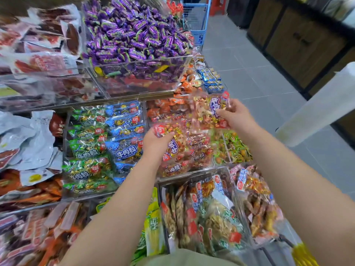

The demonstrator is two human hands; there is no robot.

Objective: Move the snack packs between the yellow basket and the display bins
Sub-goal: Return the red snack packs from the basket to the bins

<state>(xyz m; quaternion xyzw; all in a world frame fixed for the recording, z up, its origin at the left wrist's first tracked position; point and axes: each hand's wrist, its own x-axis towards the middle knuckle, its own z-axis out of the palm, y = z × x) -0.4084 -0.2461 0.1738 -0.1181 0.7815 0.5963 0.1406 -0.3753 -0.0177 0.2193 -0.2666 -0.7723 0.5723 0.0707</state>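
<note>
My right hand [235,115] pinches a red snack pack [209,110] by its right edge and holds it in the air above the clear display bin [192,170] of red packs. Motion blurs this pack. My left hand [155,144] grips the top of another red snack pack [170,131] that lies in the same bin. A corner of the yellow basket [302,254] shows at the bottom right, beside my right forearm.
Clear bins hold green packs [86,150] and blue packs [124,131] left of the red ones, purple candies [134,35] above, and mixed snack bags [207,214] below. A grey tiled aisle [259,73] runs on the right, with a blue cart [197,20] far back.
</note>
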